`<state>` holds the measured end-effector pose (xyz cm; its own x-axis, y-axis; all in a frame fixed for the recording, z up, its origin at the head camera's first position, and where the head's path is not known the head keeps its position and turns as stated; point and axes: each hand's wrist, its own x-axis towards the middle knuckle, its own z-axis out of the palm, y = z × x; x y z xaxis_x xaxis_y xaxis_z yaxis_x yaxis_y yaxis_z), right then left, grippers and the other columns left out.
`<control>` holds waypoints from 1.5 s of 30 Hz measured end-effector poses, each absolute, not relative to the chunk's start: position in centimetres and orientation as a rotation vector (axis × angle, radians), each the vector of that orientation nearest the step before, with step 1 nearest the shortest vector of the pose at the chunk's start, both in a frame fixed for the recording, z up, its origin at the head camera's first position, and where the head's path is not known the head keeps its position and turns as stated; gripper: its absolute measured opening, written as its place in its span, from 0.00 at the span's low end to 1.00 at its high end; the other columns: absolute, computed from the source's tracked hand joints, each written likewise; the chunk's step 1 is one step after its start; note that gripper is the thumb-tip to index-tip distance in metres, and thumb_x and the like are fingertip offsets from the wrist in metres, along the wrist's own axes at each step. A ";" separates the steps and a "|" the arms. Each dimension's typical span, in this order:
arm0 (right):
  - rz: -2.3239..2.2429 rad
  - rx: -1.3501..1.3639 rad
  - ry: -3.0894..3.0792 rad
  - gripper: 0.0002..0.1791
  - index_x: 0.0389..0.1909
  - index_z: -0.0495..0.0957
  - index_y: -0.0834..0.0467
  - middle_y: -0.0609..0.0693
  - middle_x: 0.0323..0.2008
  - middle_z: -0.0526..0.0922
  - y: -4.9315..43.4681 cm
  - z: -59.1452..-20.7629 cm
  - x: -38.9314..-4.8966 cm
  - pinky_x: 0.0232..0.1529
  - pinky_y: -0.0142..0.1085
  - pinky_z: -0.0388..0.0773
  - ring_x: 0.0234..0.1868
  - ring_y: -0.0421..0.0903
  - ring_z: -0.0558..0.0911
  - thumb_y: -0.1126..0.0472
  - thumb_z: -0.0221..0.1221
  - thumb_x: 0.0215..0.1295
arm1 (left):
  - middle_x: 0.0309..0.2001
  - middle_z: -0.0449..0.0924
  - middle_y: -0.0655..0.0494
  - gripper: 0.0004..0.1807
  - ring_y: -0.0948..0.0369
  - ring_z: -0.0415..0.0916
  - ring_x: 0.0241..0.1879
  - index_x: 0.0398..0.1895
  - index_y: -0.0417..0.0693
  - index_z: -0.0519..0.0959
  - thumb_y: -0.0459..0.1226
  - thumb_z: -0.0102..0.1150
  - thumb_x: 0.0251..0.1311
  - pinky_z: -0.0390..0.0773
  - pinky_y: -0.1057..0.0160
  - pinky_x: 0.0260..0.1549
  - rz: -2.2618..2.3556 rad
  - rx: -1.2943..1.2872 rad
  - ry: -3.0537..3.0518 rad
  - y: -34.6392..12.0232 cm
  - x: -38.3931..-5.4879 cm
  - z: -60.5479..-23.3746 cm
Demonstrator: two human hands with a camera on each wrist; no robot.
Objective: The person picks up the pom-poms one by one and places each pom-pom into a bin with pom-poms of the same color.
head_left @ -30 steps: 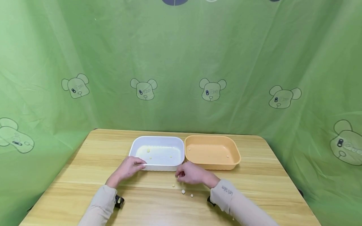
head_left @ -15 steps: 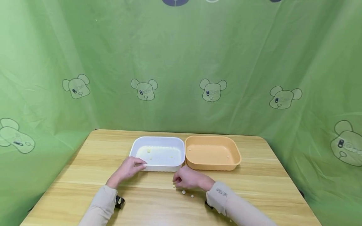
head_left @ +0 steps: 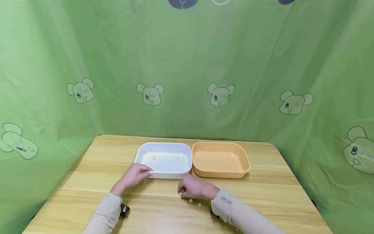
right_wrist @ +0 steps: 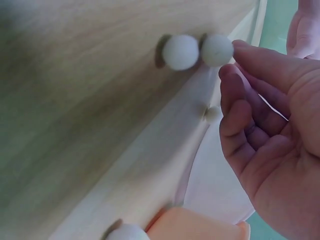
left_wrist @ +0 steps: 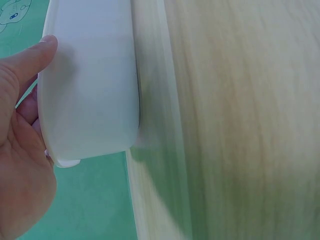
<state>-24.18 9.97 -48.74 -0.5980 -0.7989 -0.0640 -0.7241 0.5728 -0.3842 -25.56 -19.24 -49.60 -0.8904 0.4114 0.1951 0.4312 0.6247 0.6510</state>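
Observation:
My left hand (head_left: 135,174) grips the near rim of a white plastic bin (head_left: 172,175); in the left wrist view the thumb (left_wrist: 42,55) lies on its outer wall. My right hand (head_left: 191,186) is low over the table in front of the bins, fingers curled. The right wrist view shows a small pale ball (right_wrist: 217,50) pinched at its thumb and index fingertips. A similar white ball (right_wrist: 180,52) lies beside it on the table, with a smaller ball (right_wrist: 214,114) beyond. In the head view a yellow ball (head_left: 180,194) appears right at the right fingertips.
An orange bin (head_left: 222,174) stands against the white bin's right side, with two small pale balls inside. Several yellow pieces (head_left: 155,157) lie in the white bin. White balls (head_left: 191,200) rest near my right hand on the wooden table (head_left: 96,162). A green curtain hangs behind.
My right hand has come down and nearer to me, from by the white bin's corner to the yellow ball. The left hand keeps its grip on the white bin.

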 end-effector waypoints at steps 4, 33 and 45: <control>-0.456 -1.259 2.585 0.04 0.30 0.84 0.53 0.34 0.20 0.73 9.9 -49.0 -24.3 0.25 0.21 0.69 0.22 0.29 0.70 0.65 0.65 0.53 | 0.33 0.84 0.63 0.04 0.67 0.77 0.32 0.34 0.53 0.85 0.39 0.62 0.58 0.75 0.63 0.38 -1.130 -0.725 -2.807 -19.2 -25.6 -49.6; -0.513 -1.212 2.569 0.06 0.24 0.80 0.50 0.35 0.18 0.73 10.0 -48.0 -24.0 0.23 0.24 0.70 0.20 0.30 0.70 0.63 0.64 0.56 | 0.34 0.84 0.64 0.05 0.68 0.76 0.33 0.35 0.53 0.85 0.40 0.62 0.58 0.74 0.63 0.39 -1.112 -0.731 -2.808 -19.2 -25.7 -49.8; -0.556 -1.282 2.610 0.06 0.25 0.80 0.50 0.34 0.21 0.73 10.6 -46.6 -24.1 0.26 0.23 0.70 0.23 0.30 0.70 0.64 0.63 0.58 | 0.33 0.84 0.64 0.04 0.68 0.76 0.32 0.35 0.54 0.85 0.40 0.63 0.58 0.74 0.63 0.37 -1.126 -0.712 -2.813 -19.1 -25.8 -49.9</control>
